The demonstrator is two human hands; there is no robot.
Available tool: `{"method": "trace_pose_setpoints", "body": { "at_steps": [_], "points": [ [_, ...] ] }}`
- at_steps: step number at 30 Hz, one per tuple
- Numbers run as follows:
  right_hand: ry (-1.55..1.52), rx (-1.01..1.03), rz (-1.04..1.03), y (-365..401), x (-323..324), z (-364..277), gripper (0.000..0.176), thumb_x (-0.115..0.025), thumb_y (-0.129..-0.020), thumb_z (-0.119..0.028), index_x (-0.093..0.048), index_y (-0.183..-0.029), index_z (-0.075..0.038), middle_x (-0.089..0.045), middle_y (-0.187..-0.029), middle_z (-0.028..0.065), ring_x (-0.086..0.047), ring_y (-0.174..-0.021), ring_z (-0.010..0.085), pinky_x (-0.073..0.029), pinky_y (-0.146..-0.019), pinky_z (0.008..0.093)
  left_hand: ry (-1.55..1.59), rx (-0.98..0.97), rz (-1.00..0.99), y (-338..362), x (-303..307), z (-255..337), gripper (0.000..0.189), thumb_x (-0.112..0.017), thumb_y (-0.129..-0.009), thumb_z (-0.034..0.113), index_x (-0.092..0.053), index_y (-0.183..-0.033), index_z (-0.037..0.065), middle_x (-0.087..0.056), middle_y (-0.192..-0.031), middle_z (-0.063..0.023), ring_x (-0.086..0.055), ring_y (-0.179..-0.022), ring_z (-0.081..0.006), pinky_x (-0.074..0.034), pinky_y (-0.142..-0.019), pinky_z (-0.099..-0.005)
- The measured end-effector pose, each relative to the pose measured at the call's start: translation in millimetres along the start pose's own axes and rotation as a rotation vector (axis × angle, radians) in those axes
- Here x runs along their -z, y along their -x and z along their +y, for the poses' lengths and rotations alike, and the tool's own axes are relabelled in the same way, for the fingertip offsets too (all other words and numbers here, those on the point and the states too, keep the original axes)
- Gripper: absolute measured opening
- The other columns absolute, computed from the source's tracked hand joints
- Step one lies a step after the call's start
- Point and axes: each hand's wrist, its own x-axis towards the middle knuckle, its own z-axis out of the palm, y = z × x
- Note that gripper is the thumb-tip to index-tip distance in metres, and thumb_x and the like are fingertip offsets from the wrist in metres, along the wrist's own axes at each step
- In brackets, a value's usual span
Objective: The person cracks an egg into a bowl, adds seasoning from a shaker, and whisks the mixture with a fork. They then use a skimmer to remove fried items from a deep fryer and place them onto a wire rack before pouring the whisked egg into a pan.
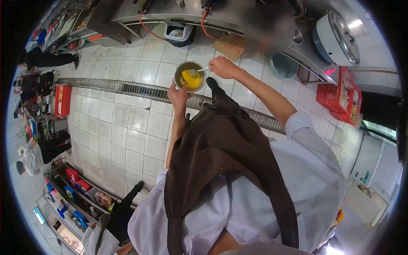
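Note:
My left hand (178, 94) grips the near-left rim of a round metal bowl (179, 69), held in the air in front of me. Inside the bowl lies bright yellow beaten egg (193, 80). My right hand (224, 68) is closed around the handle of a fork (199, 70), which reaches over the bowl's right rim. The fork's head dips into the egg.
A steel counter (225, 21) with orange hoses runs along the far side, a bin (178, 41) beneath it. At right are a grey-green bucket (282, 66), a large lidded pot (338, 38) and red baskets (333, 97). A drain grate (140, 89) crosses the tiles. Other people stand at left.

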Motion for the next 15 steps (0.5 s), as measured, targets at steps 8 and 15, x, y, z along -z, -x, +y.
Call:
{"method": "trace_pose_setpoints", "body": {
  "at_steps": [8, 15],
  "points": [
    [0.033, -0.043, 0.028, 25.6, -3.2, 19.2, 0.016, -0.051, -0.076, -0.009, -0.061, -0.072, 0.004, -0.058, -0.068, 0.0224, -0.058, -0.069, 0.0387, -0.045, -0.064, 0.0438, -0.006, 0.066, -0.058, 0.4, -18.0, -0.4, 0.048, -0.050, -0.075, -0.009, -0.047, -0.122, -0.005, -0.062, -0.084, -0.0241, -0.063, -0.049, -0.0260, -0.054, -0.039, -0.0290],
    [0.022, -0.199, 0.186, 43.9, 13.3, 36.9, 0.019, -0.051, -0.079, -0.012, -0.062, -0.073, 0.003, -0.060, -0.073, 0.0239, -0.059, -0.074, 0.0398, -0.046, -0.068, 0.0464, -0.033, 0.059, -0.188, -17.6, -44.1, 0.1, 0.035, -0.052, -0.075, -0.007, -0.053, -0.111, -0.007, -0.063, -0.079, -0.0201, -0.063, -0.051, -0.0253, -0.055, -0.042, -0.0299]
  ]
}}
